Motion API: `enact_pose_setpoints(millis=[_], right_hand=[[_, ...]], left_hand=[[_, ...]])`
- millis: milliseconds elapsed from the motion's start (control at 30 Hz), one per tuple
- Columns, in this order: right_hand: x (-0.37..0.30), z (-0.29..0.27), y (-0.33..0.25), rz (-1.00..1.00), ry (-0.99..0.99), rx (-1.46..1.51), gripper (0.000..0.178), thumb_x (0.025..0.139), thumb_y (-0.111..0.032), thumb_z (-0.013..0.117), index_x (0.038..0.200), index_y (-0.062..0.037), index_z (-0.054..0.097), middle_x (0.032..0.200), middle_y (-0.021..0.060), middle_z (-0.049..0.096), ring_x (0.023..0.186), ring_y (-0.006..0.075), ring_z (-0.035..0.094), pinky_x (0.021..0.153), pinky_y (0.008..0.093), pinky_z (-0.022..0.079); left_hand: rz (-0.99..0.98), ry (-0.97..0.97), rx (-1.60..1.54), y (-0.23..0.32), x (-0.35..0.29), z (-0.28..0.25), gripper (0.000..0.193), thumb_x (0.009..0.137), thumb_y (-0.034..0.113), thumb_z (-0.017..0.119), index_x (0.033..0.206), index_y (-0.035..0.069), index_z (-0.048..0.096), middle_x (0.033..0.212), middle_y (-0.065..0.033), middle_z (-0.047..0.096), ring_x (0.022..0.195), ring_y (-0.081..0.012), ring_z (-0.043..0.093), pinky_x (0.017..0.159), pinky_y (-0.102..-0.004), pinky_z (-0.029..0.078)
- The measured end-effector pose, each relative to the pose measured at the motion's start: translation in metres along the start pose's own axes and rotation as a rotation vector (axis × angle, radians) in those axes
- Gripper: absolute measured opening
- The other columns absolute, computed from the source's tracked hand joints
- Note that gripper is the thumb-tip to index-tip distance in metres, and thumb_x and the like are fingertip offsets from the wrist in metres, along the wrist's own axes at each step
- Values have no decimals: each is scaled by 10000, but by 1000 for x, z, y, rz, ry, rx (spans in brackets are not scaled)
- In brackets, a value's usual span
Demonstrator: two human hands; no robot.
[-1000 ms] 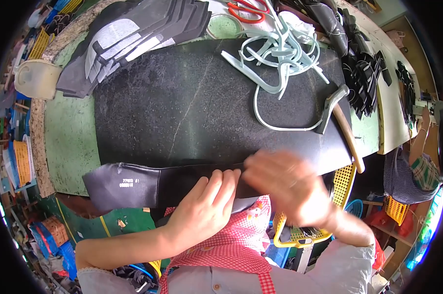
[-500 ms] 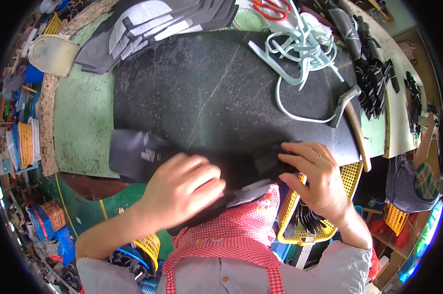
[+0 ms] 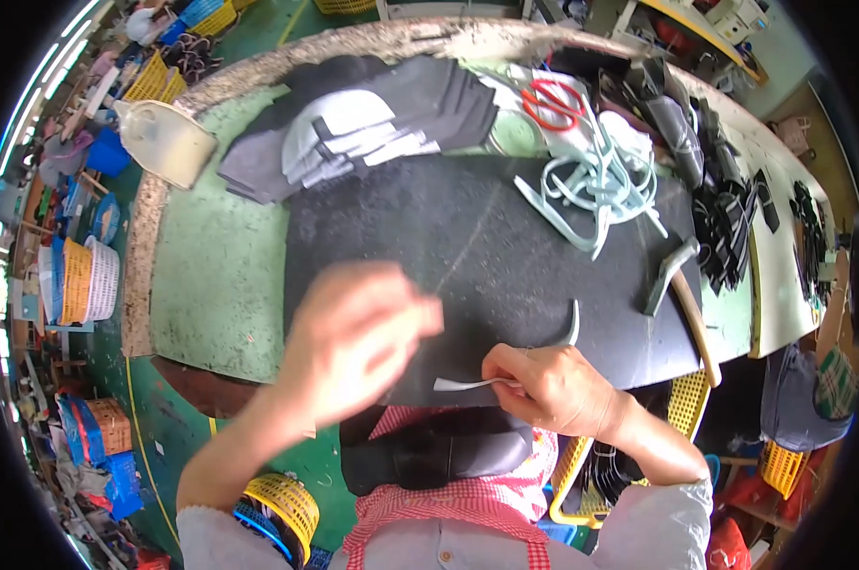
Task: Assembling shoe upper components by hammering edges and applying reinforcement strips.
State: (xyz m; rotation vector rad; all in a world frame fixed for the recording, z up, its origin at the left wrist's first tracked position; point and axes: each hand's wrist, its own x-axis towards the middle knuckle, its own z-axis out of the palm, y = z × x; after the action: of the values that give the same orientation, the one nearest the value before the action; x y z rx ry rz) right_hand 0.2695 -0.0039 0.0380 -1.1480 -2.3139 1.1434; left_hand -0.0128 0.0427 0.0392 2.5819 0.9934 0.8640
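Note:
My right hand (image 3: 555,388) is at the near edge of the black work mat (image 3: 401,223), its fingers closed on a pale narrow strip (image 3: 458,385). One end of the strip sticks out left of the fingers, and another curved end shows beyond the hand. My left hand (image 3: 353,332) is raised over the mat's left part, smeared by motion, so its fingers cannot be read. Across my lap, on a red checked apron (image 3: 448,505), lies a folded black sheet piece (image 3: 467,445). A tangle of pale strip (image 3: 605,185) lies at the mat's far right.
A hammer (image 3: 681,285) lies at the mat's right edge. Red-handled scissors (image 3: 553,106), stacked dark cut pieces (image 3: 429,95) and a cream plastic scoop-like container (image 3: 168,142) are farther back. Black strips (image 3: 724,228) pile up on the right. A yellow basket (image 3: 690,408) stands below the table edge.
The black piece has gone from my hands to my lap. My right hand has moved left and down and now grips a pale strip. The long strip loop near the hammer is gone.

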Motion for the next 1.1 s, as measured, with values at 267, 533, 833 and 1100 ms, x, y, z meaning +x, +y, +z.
enact_pose_setpoints(millis=[267,533,833,1100], right_hand=[[-29,-22,2,224,117,95,158,1052,-167,639,1117,-31,594,760,191,669,728,395,703,635,459,530],[-21,-28,-13,114,173,107,112,1022,-90,670,1106,-18,647,917,165,677,837,299,702,728,383,537],[-5,-34,-50,197,263,518,115,854,-13,827,952,15,773,931,105,777,798,169,715,721,281,533],[34,20,-33,135,-11,323,161,859,2,827,1000,-17,750,919,73,758,667,141,702,568,289,528]], left_hand=[[-72,223,358,-142,51,-30,531,693,26,796,1208,153,768,1337,-76,704,1230,-321,650,1045,-451,527],[-274,188,-380,-95,6,-1,367,860,31,778,1225,69,777,1256,-99,741,1181,-258,660,1015,-383,526],[-209,-27,-212,70,-52,64,546,810,284,853,1332,183,729,1356,-117,610,1069,-276,650,938,-432,528],[-323,-104,-7,62,-137,18,474,772,95,788,1239,173,774,1309,-68,651,1317,-337,599,1097,-538,476]])
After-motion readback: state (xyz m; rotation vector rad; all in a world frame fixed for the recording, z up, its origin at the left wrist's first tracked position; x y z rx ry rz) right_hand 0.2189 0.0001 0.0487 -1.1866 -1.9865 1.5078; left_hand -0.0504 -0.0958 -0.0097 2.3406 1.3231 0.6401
